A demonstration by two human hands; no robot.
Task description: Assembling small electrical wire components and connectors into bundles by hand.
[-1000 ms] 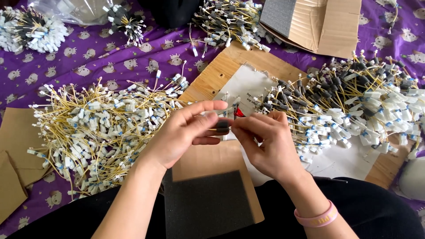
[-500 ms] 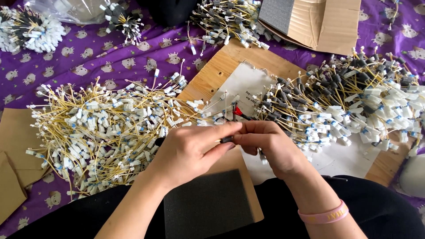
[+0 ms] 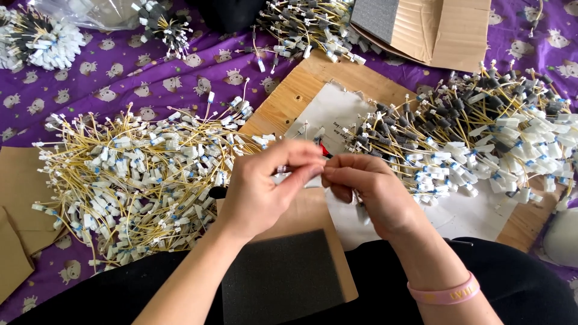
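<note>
My left hand (image 3: 265, 186) and my right hand (image 3: 370, 192) meet at the middle of the view, fingertips pinched together on one small cable piece with a white connector (image 3: 313, 176); most of it is hidden by my fingers. A red-tipped bit (image 3: 324, 149) shows just above them. To the left lies a big heap of yellow wires with white connectors (image 3: 132, 180). To the right lies a heap of yellow wires with dark sleeves and white tags (image 3: 481, 138). Both hands hover over a wooden board (image 3: 289, 102) with a white paper sheet (image 3: 331, 111).
A dark foam pad on cardboard (image 3: 283, 277) lies on my lap. Purple patterned cloth (image 3: 108, 84) covers the floor. More wire bundles (image 3: 36, 36) (image 3: 301, 24) lie at the back, beside an open cardboard box (image 3: 445, 30). Brown cardboard pieces (image 3: 18, 198) sit at the left.
My hands dropped slightly and closed together over the small piece half a second ago, then lifted and parted a little; my left thumb and forefinger now pinch it more openly.
</note>
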